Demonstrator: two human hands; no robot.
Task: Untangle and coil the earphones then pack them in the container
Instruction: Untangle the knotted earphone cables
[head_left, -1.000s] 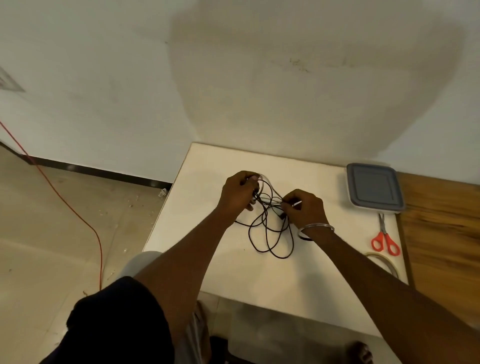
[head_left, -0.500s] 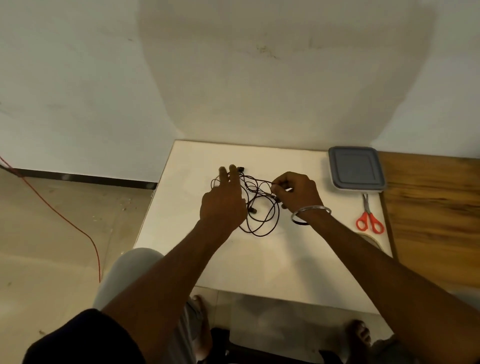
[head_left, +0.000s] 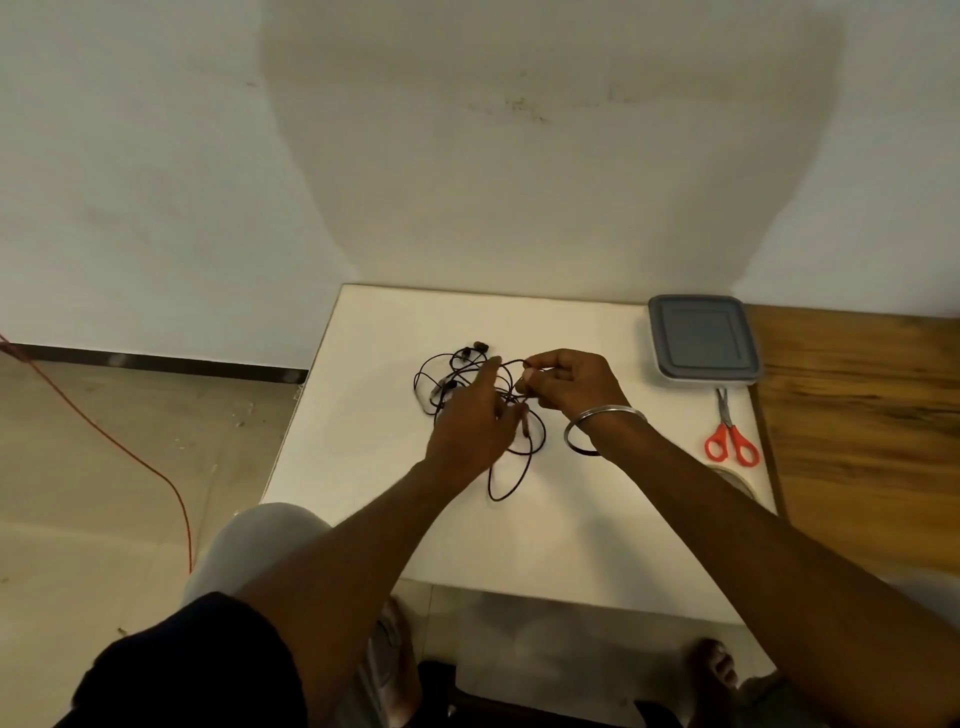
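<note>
A tangle of black earphones (head_left: 506, 470) lies on the white table (head_left: 363, 415), with the two earbuds at its far left. My right hand (head_left: 569, 387) pinches a strand of the cord at the tangle's right side and lifts it a little. My left hand (head_left: 475, 426) reaches over the tangle with its fingers stretched toward the raised strand; part of the cord is hidden beneath it. The container (head_left: 701, 338), a square box with a grey lid on, stands at the table's far right corner, well apart from both hands.
Red-handled scissors (head_left: 730, 431) lie just in front of the container, with a roll of tape (head_left: 737, 480) partly hidden behind my right forearm. A wooden surface (head_left: 857, 441) adjoins the table on the right. An orange cable (head_left: 130, 452) runs across the floor to the left.
My left hand has let go of the cord, opened and moved right across the tangle. My right hand keeps its pinch and has lifted the strand. The camera has tilted.
</note>
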